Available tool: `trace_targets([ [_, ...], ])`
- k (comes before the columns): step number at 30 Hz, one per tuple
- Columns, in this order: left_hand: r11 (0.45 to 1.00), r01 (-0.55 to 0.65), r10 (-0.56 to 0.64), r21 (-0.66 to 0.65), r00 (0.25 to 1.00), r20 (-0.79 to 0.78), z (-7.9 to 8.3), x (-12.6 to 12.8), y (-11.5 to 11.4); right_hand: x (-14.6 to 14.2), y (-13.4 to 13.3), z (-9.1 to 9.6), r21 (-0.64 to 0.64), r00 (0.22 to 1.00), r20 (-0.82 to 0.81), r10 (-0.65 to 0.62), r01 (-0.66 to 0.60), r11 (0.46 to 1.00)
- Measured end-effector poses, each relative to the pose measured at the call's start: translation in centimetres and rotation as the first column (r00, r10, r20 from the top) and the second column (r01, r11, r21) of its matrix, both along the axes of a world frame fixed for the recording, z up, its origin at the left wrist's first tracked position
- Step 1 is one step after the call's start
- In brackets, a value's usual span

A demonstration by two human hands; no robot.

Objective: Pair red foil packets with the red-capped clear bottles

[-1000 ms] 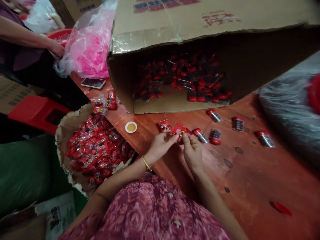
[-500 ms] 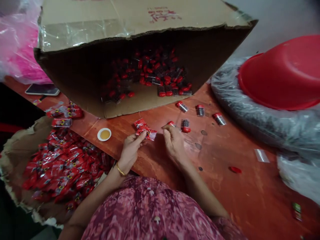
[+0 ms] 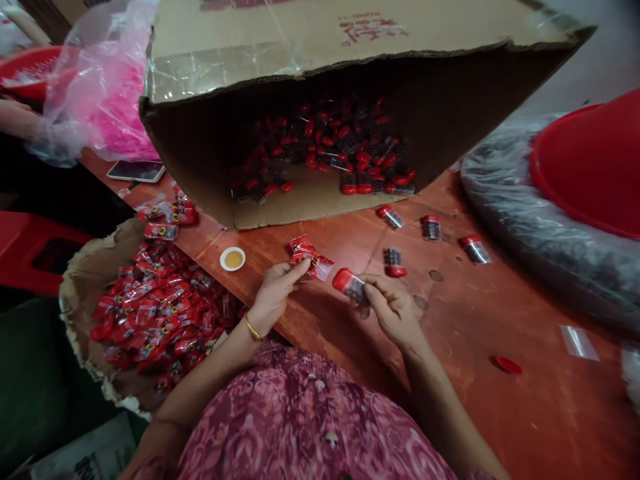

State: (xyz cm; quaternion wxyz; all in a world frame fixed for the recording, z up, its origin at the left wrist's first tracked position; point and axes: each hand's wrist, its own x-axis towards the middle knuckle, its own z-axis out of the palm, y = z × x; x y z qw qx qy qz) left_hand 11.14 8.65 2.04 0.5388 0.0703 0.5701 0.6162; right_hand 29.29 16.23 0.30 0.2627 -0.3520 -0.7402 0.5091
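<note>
My left hand (image 3: pixel 281 288) pinches a small red printed plastic wrapper (image 3: pixel 303 251), whose clear end points toward my other hand. Between thumb and fingers of my right hand (image 3: pixel 393 310) is a small clear jar (image 3: pixel 357 291) with a red cap and dark contents, tilted with its cap toward the wrapper. Jar and wrapper are a little apart. Similar jars (image 3: pixel 394 261) lie on the table just beyond my right hand. In front stands a cardboard box (image 3: pixel 280 212) on its side, its dark inside holding a heap of such jars (image 3: pixel 345 150).
Left and below, a torn-edged carton (image 3: pixel 75 280) holds many red wrapped packs (image 3: pixel 160 303). A small white dish (image 3: pixel 233 259) with yellowish content sits near the table edge. A phone (image 3: pixel 136 171), a red tub (image 3: pixel 595 160), a plastic-covered bundle (image 3: pixel 500 220) and another person's arm (image 3: pixel 17 119) surround the table.
My right hand has picked up a jar from the table and brought it back toward the wrapper. My left hand still holds the wrapper. The camera view has turned left.
</note>
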Motion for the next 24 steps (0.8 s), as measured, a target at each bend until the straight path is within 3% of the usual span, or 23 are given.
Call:
trace_targets([
  [4,0.997,0.071,-0.066,0.029,0.986,-0.153,0.2,-0.2,-0.4,-1.0,-0.9,1.4,-0.085,0.997,-0.061,0.054,-0.059,0.995],
  [9,0.988,0.149,-0.127,0.04,0.931,-0.343,0.2,-0.6,-0.6,-1.7,-1.0,1.6,-0.168,0.997,-0.055,0.052,-0.06,0.984],
  [15,0.989,0.099,-0.077,0.112,0.981,-0.179,-0.5,0.6,-0.3,-2.8,-1.6,1.2,-0.255,0.999,-0.032,-0.008,-0.001,0.967],
  [21,0.991,-0.031,0.037,0.132,0.999,-0.039,-0.1,2.4,0.4,-4.2,-2.5,0.3,-0.212,0.971,-0.12,-0.205,0.176,0.961],
  [24,0.984,-0.063,0.065,0.167,0.998,-0.008,0.1,2.6,0.8,-4.1,-2.4,-0.6,-0.267,0.971,-0.137,-0.197,0.155,0.951],
])
